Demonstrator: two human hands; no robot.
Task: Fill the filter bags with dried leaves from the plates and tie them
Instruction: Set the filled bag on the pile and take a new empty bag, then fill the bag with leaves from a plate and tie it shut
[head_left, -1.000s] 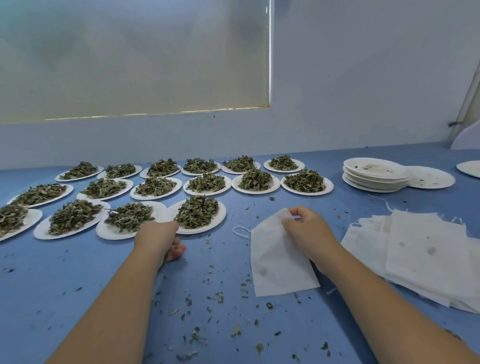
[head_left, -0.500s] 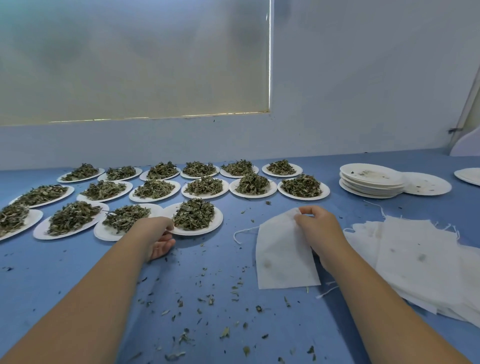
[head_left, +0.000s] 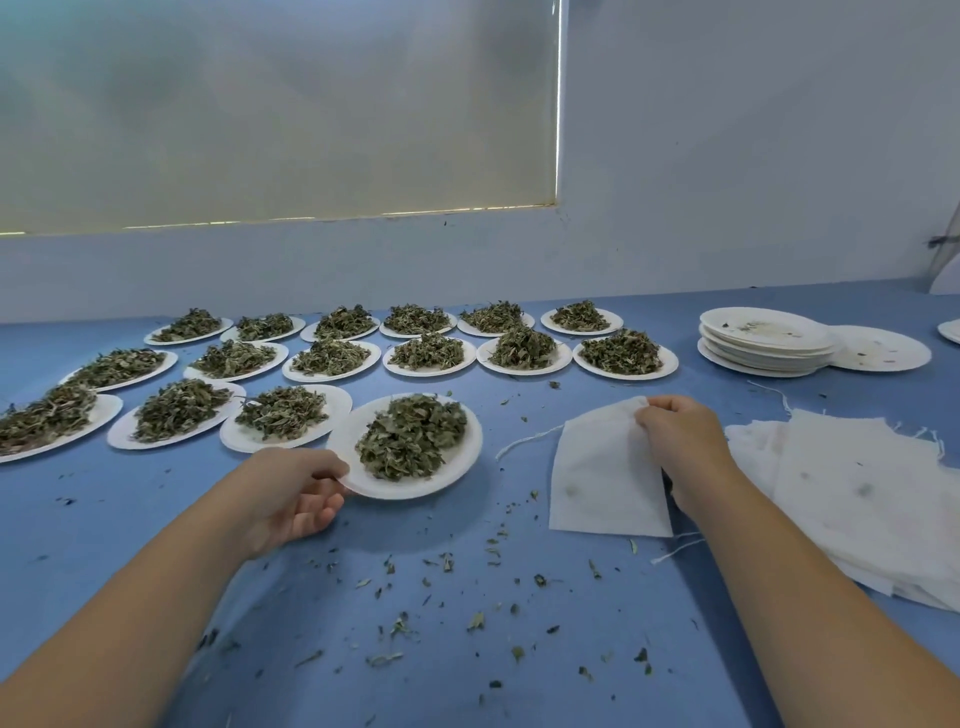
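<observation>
The left hand (head_left: 291, 493) grips the near-left rim of a plate (head_left: 470, 452) heaped with leaves (head_left: 410, 441), fingers curled round the edge; the plate sits toward the front of the counter (head_left: 130, 519), just before the rows of other filled plates (head_left: 470, 359); the right hand (head_left: 680, 441) pinches the top edge of a bag (head_left: 602, 483) lying flat on the counter to the right of that plate, its string (head_left: 524, 442) trailing left; a pile of bags (head_left: 857, 499) lies just beside that hand; empty plates (head_left: 763, 340) are stacked behind; crumbs (head_left: 447, 561) litter the counter.
</observation>
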